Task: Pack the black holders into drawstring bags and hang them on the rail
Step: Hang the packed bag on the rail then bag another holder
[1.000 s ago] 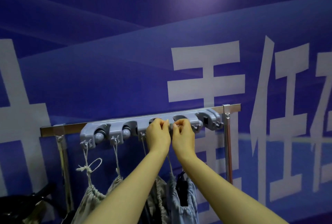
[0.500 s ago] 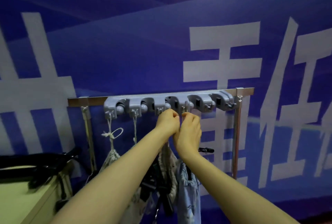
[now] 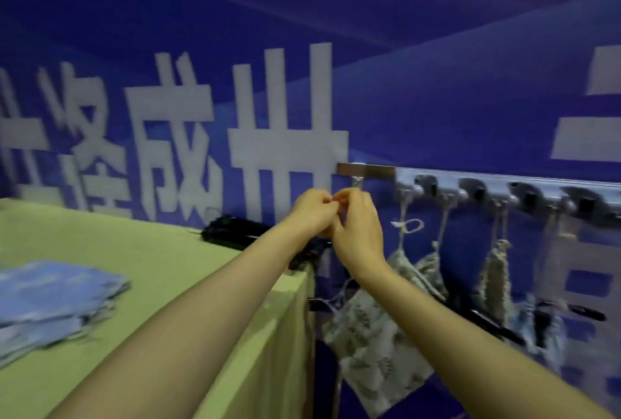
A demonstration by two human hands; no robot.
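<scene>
The person's left hand (image 3: 314,212) and right hand (image 3: 361,233) are bunched up fingertip to fingertip, fingers curled in, just left of the grey hook rail (image 3: 504,188). It's too blurry to say if there's a cord pinched between them or nothing at all. Several filled drawstring bags hang off the hooks by their cords. The nearest patterned bag (image 3: 379,348) dangles lowest, right beside the table edge. Spare flat bags (image 3: 50,297) sit stacked on the green table (image 3: 151,270), and the black holders (image 3: 235,230) are piled at its far edge by the wall. The cloth looks soft and floppy, and the holders look stiff and probably light. So it's likely best to grab a holder by its body and a bag by the cord loop for hanging.
</scene>
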